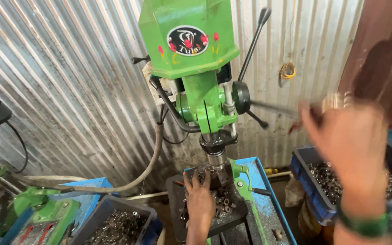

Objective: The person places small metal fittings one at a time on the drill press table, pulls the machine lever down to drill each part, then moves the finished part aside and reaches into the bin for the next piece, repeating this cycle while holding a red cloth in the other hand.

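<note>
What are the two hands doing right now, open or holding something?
Left hand: resting on the small metal parts on the drill press table; whether it grips anything cannot be told.
Right hand: raised toward the feed lever, blurred; grip cannot be told.

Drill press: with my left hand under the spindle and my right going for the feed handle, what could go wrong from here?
The left hand lies on the small metal parts right beneath the spindle, so lowering it could catch the fingers. The right hand is blurred near the feed handle, so a hurried grab might miss. Loose parts may scatter.
</note>
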